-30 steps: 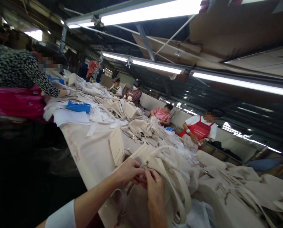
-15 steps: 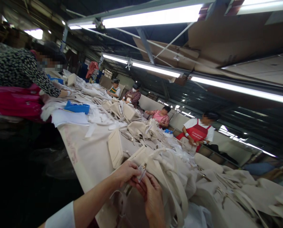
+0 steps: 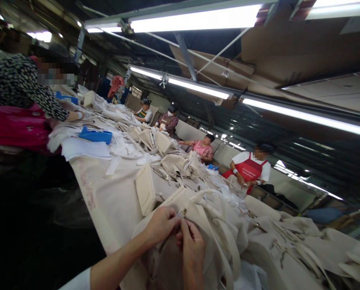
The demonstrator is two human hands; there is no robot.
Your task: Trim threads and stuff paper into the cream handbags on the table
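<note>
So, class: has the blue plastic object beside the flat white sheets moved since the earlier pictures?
No: the blue plastic object keeps its place against the pale beige tabletop, with no visible shift either way.

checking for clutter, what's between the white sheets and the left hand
The head view shows a white strip, a stretch of beige tabletop, then a beige panel toward the left hand.

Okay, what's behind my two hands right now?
Behind your left hand and right hand is a cream bag, with a small gold-coloured fitting showing just beyond the fingertips. The bag's surface directly behind your hands is covered.
</note>
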